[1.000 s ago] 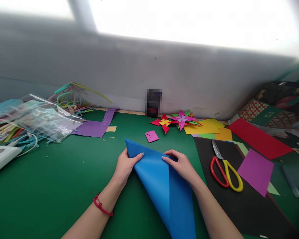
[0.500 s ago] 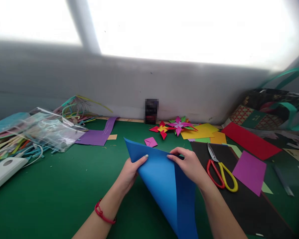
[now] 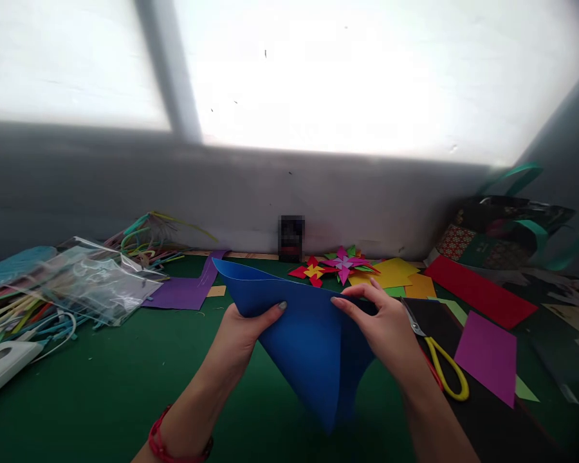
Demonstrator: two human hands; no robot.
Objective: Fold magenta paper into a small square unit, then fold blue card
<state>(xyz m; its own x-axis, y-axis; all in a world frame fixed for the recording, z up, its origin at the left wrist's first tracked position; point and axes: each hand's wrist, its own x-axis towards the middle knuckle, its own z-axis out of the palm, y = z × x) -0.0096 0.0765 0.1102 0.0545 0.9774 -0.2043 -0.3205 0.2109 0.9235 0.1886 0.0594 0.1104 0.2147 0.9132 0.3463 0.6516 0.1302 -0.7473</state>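
A large sheet of blue paper (image 3: 299, 334) hangs curled between my hands above the green table. My left hand (image 3: 248, 331) grips its left side, thumb on the near face and fingers hidden behind. At the upper right edge, my right hand (image 3: 379, 318) pinches the paper between thumb and forefinger. The paper bends over on itself, with a darker flap on the right. Just past my right hand lie scissors (image 3: 446, 370) with red and yellow handles, partly covered by the hand. Folded paper flowers (image 3: 342, 263) lie behind the sheet.
A black board (image 3: 482, 411) lies at the right with a purple sheet (image 3: 489, 357) on it. Beyond is a red sheet (image 3: 477, 289) before a patterned bag (image 3: 492, 241). Purple paper (image 3: 183, 292), a clear plastic bag (image 3: 110, 283) and a white glue gun (image 3: 4, 366) are at left.
The blue sheet's lower end has risen and its upper left corner has swung left. The pink folded piece is now hidden behind the sheet. Both hands keep hold, and the view has tilted up.
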